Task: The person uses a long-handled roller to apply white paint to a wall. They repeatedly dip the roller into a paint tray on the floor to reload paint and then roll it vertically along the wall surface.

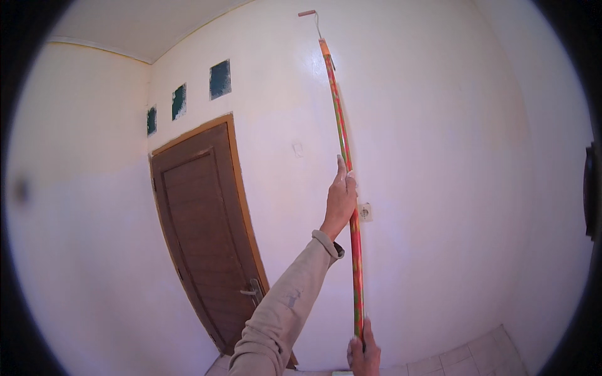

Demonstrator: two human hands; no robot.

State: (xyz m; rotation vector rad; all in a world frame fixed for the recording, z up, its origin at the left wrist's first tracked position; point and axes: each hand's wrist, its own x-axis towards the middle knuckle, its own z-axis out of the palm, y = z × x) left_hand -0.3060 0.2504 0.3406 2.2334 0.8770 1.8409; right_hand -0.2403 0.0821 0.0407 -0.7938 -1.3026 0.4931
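Observation:
A small paint roller (306,13) on a bent wire frame is fixed to the top of a long red and green pole (357,263). Its roller lies against or close to the upper part of a pale wall (423,141); contact cannot be told. My left hand (342,197), in a rolled beige sleeve with a paint smear, grips the pole near its middle. Lower down, my right hand (365,352) is closed around the pole close to the bottom of the view. A glossy patch shows on the wall just below the roller.
On the left is a brown wooden door (202,235) with a lever handle (251,292). Several dark panels with rough painted edges, such as this one (220,79), sit above it. A wall socket (365,212) is behind the pole. Floor tiles (456,359) run along the wall's foot.

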